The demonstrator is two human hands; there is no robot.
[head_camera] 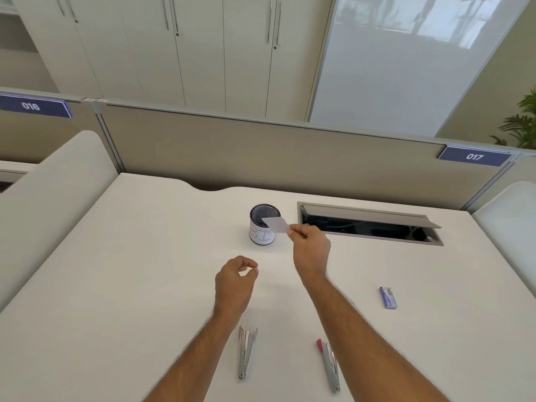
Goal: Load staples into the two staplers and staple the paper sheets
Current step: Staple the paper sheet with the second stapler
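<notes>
- Fingertips of the right hand pinch one small white paper sheet by its near corner, thumb against the curled forefinger; the sheet hangs in the air over the rim of the cup.
- Left hand hovers above the middle of the desk with fingers curled in, thumb and forefinger tips meeting in a ring; nothing shows between them.
- One cup, dark mesh inside with a white wrap bearing hand-drawn marks, stands upright toward the far edge of the desk; what lies within it cannot be told.
- Two staplers lie near the front edge, both swung open: a silver stapler just beside the left forearm, and a red-tipped stapler by the right forearm, well apart from each other.
- One small blue staple box lies flat toward the right edge of the desk.
- One cable hatch is set in the desk at the far right, its lid raised; dark space shows inside.
</notes>
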